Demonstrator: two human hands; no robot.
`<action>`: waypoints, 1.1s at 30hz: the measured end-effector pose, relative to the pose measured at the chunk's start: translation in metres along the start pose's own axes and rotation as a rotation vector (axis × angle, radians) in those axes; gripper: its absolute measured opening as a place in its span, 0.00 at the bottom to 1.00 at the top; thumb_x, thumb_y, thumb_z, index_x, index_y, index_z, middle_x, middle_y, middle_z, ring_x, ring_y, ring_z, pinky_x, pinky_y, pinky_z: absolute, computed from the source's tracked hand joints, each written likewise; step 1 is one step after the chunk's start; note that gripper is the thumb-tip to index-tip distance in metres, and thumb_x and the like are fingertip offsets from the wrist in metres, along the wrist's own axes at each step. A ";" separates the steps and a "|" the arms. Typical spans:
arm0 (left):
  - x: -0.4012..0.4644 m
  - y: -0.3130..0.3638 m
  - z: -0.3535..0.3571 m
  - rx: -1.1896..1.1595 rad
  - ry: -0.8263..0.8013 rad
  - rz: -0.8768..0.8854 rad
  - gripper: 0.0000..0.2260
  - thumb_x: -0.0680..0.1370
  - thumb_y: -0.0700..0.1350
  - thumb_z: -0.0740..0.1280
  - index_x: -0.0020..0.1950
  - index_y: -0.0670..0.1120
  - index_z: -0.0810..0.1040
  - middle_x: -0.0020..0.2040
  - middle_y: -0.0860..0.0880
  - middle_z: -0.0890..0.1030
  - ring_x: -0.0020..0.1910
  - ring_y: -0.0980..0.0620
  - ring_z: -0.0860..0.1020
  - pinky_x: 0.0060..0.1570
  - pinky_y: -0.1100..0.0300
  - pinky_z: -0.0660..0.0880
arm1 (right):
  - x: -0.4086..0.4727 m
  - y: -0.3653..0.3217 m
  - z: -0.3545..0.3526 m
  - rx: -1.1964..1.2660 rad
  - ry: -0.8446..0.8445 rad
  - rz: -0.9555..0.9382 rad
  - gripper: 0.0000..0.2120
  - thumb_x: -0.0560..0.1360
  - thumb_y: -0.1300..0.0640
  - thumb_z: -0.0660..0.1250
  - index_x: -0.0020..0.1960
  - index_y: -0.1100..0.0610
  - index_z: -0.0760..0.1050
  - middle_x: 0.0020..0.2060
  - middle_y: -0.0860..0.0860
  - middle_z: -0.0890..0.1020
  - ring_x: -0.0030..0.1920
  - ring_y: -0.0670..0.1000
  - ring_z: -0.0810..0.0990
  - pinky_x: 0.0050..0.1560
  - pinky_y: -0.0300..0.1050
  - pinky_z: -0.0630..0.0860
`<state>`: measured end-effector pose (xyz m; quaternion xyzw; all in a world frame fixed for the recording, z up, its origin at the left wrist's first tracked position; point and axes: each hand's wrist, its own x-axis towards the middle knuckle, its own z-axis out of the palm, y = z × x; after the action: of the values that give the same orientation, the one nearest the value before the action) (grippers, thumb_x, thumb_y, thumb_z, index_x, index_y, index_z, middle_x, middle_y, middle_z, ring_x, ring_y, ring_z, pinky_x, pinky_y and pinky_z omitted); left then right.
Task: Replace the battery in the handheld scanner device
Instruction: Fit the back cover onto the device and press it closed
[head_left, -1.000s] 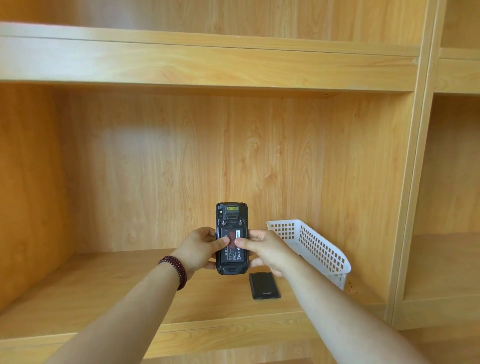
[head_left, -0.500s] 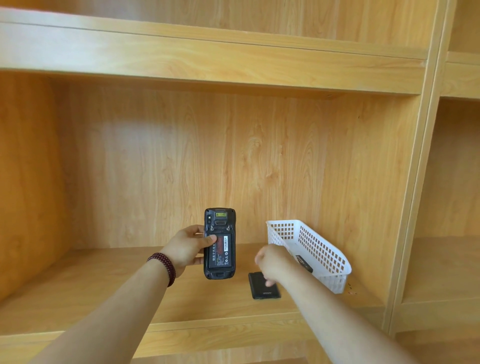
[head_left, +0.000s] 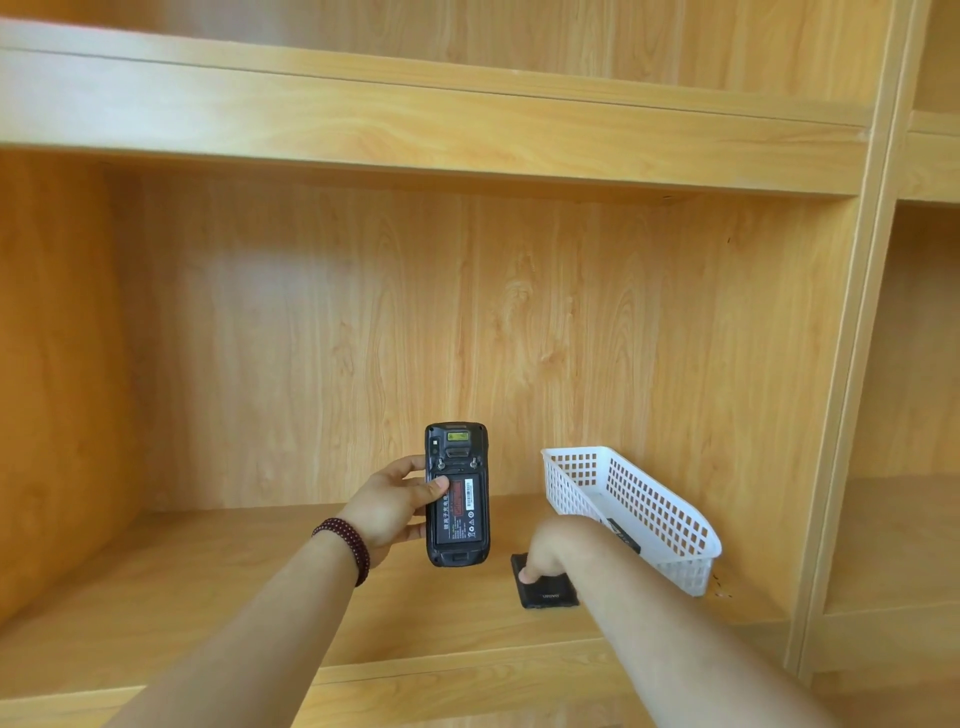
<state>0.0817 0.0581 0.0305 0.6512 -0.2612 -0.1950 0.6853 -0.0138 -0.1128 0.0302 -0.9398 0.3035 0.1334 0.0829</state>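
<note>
Fingers of the left hand (head_left: 387, 506) wrap the upright scanner (head_left: 456, 493), thumb on its exposed battery (head_left: 458, 512). Right hand (head_left: 551, 546) reaches down, fingertips touching the black back cover (head_left: 545, 592) lying on the wooden shelf (head_left: 208, 597) beside a white basket (head_left: 639, 509); whether it grips cannot be told.

Both my forearms are bare, with no sleeves showing. Around my left wrist, just behind my left hand (head_left: 387, 506), I wear a bracelet (head_left: 347, 545) of small, round, dark red beads, wound in two rows.
</note>
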 end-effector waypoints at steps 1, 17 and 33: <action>0.001 0.000 0.000 -0.002 -0.003 0.000 0.10 0.78 0.41 0.68 0.59 0.45 0.77 0.46 0.47 0.86 0.45 0.51 0.83 0.42 0.56 0.78 | 0.000 0.000 -0.001 0.028 -0.011 0.008 0.25 0.78 0.48 0.66 0.68 0.63 0.71 0.64 0.57 0.77 0.62 0.58 0.79 0.60 0.50 0.76; 0.000 -0.009 0.015 -0.037 0.037 -0.012 0.13 0.78 0.43 0.68 0.63 0.48 0.76 0.49 0.48 0.86 0.50 0.49 0.82 0.46 0.54 0.78 | 0.016 0.018 0.009 0.295 0.076 -0.060 0.26 0.73 0.48 0.73 0.64 0.63 0.73 0.53 0.57 0.79 0.50 0.56 0.79 0.57 0.49 0.77; -0.017 -0.005 0.031 -0.011 0.132 0.014 0.16 0.78 0.45 0.68 0.66 0.51 0.76 0.53 0.47 0.85 0.53 0.49 0.82 0.50 0.53 0.78 | 0.021 0.045 -0.014 1.412 0.123 -0.251 0.13 0.75 0.65 0.70 0.59 0.61 0.75 0.51 0.58 0.82 0.58 0.61 0.81 0.65 0.60 0.74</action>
<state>0.0493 0.0435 0.0238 0.6571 -0.2188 -0.1483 0.7059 -0.0210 -0.1637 0.0334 -0.6954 0.2112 -0.1584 0.6684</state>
